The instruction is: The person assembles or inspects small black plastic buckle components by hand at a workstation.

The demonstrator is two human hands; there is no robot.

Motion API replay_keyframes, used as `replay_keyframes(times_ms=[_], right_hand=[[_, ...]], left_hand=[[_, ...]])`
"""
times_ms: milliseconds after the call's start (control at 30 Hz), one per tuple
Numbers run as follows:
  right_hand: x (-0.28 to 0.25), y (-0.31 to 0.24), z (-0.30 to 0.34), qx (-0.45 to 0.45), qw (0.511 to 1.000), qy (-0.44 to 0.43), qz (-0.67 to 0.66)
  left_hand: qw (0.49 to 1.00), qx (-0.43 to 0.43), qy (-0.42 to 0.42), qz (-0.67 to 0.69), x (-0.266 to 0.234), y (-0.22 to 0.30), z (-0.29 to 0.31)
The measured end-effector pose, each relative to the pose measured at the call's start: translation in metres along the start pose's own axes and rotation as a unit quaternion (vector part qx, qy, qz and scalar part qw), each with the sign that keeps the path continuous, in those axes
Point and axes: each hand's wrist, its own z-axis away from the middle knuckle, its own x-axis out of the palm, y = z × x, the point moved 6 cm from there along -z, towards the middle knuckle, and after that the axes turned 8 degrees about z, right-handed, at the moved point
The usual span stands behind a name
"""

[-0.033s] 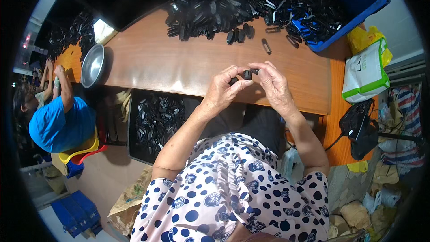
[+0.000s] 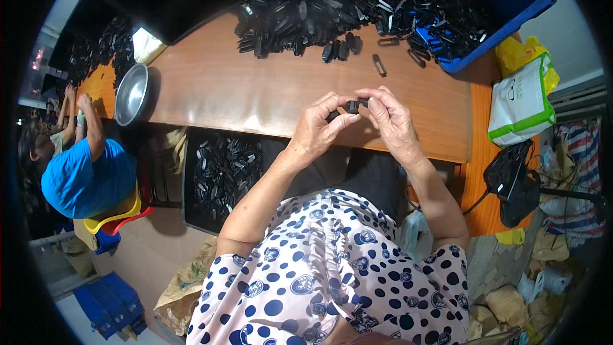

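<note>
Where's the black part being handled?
In the head view, the black part is right of centre, between left hand and right hand, by the near edge of the wooden table.

Both elbows were bent, the left forearm [image 2: 262, 188] and right forearm [image 2: 439, 195] slanting inward toward the near edge of the bench [image 2: 242, 83]. Above that edge, the left hand [image 2: 319, 117] and right hand [image 2: 394, 118] faced each other, fingers curled, thumbs pressed in pinches, fingertips close together.
</note>
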Motion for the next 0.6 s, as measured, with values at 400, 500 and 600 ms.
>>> replay_keyframes(times_ms=[400,500,600], right_hand=[[0.003,0.034,0.006,0.186,0.929,-0.084,-0.308],[0.004,0.037,0.005,0.226,0.901,-0.151,-0.338],[0.008,0.035,0.005,0.26,0.891,-0.212,-0.307]], left_hand=[[0.99,0.071,-0.03,-0.117,0.002,0.011,-0.009],[0.985,0.072,-0.035,-0.155,0.001,0.014,-0.006],[0.974,0.108,-0.052,-0.194,-0.002,0.015,-0.001]])
